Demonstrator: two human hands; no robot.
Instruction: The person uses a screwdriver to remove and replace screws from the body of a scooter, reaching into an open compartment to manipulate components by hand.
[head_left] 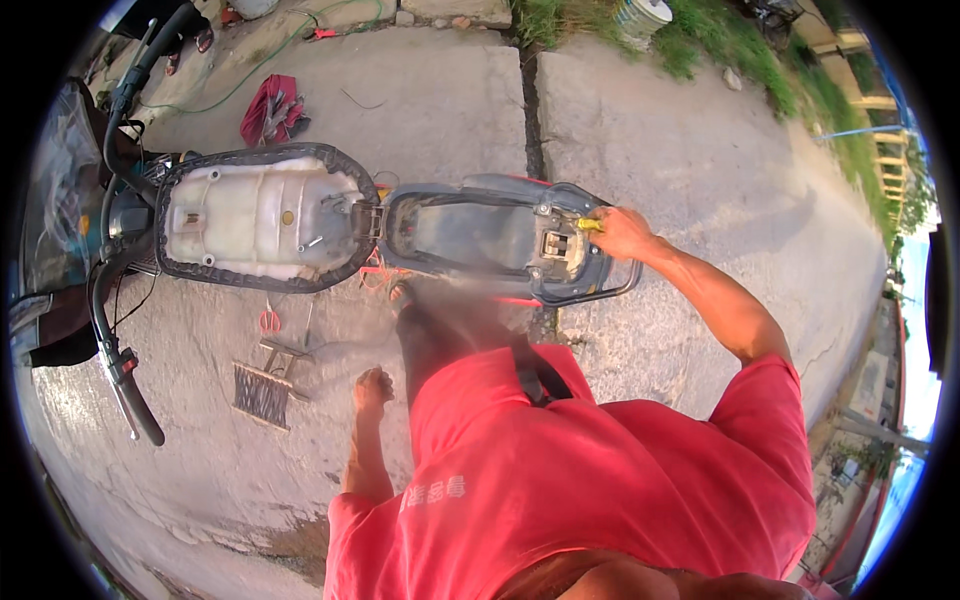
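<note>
Below me stands an electric scooter or motorbike with its seat flipped up, showing the pale plastic underside and black rim. Behind the hinge lies the dark under-seat compartment. My right hand is closed on a small yellow object at the tail, beside the seat-latch opening; its exact kind is hidden by my fingers. My left hand hangs low by my leg with its fingers curled in. Nothing shows in it, and it touches no part of the vehicle.
Red-handled scissors, a thin tool and a small folding stool lie on the concrete to the left. The handlebar juts out there too. Beyond the vehicle are a dark red cloth bundle, a green hose and a white bucket.
</note>
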